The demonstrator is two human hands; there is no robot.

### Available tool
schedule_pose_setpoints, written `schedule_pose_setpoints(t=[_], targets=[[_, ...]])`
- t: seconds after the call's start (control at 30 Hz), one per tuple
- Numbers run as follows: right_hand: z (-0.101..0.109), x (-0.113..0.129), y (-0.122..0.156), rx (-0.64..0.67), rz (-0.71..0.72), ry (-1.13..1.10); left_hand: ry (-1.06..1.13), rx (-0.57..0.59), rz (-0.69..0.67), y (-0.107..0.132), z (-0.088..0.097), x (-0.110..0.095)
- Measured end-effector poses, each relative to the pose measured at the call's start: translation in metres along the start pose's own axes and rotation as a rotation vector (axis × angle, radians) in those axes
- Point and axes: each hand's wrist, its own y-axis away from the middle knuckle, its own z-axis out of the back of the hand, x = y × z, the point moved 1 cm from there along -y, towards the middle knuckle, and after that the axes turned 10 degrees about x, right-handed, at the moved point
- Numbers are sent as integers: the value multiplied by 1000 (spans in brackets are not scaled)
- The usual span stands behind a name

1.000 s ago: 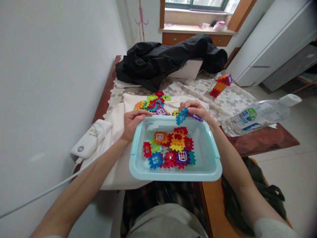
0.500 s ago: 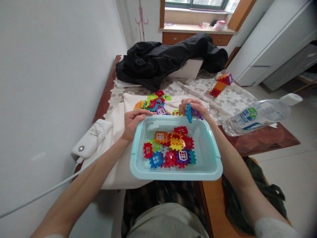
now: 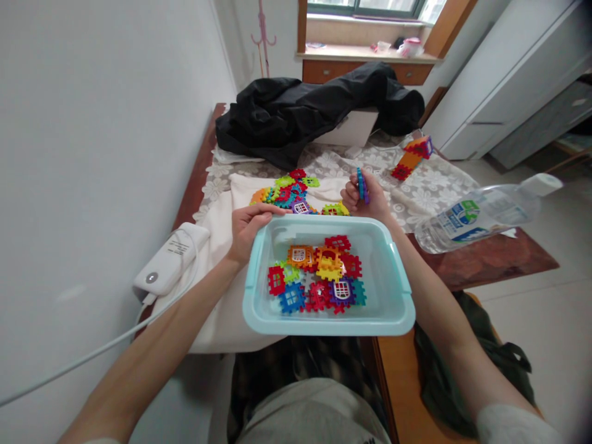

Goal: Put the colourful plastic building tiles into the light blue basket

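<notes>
A light-blue plastic basin (image 3: 328,328) sits in front of me, with several notched building tiles in red, orange, yellow, green, blue and purple inside. My left hand (image 3: 250,229) is closed on its far left corner, fingers stretched along the rim. Above the far right rim, my right hand (image 3: 370,200) is closed around a blue tile (image 3: 359,184) and a purple tile (image 3: 365,190), pinched side by side. Behind the basin lies a heap of mixed tiles (image 3: 291,190) on a cream cloth. A yellow-green tile (image 3: 337,208) shows just left of my right hand.
An orange-red tile structure (image 3: 411,159) stands on the lace tablecloth at the right. A large clear bottle (image 3: 481,216) is near the table's right edge. At the left lies a white power unit (image 3: 171,258) with a cable. Black fabric (image 3: 314,108) covers the back.
My right hand has moved up and away from the basin's rim, and the two tiles in it have turned more upright together. My left hand and the basin look unchanged.
</notes>
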Motion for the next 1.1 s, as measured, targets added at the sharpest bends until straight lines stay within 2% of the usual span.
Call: schedule_pose_setpoints(t=[0.2,0.37,0.43,0.63,0.77,0.87,0.97,1.03,1.1], targets=[[-28,18,16,190,68,109,-9,-8,11,0,-1,-2],[-41,27,34,376,-13,192,-17,-9,8,0,0,-1],[-43,28,36,414,-67,223,-18,-6,-5,0,1,0],[-47,26,34,318,-88,82,-1,-4,-6,0,0,-1],[-36,28,27,206,-17,147,7,-13,7,-1,-2,-4],[-11,29,21,-42,122,378,-8,-20,15,-1,-2,-6],[14,27,19,-315,133,946,-29,-16,24,-1,-1,-8],[25,25,21,-364,8,1346,-27,-14,27,0,-1,-8],[30,22,24,-279,-161,1570,-7,-11,29,0,-1,-7]])
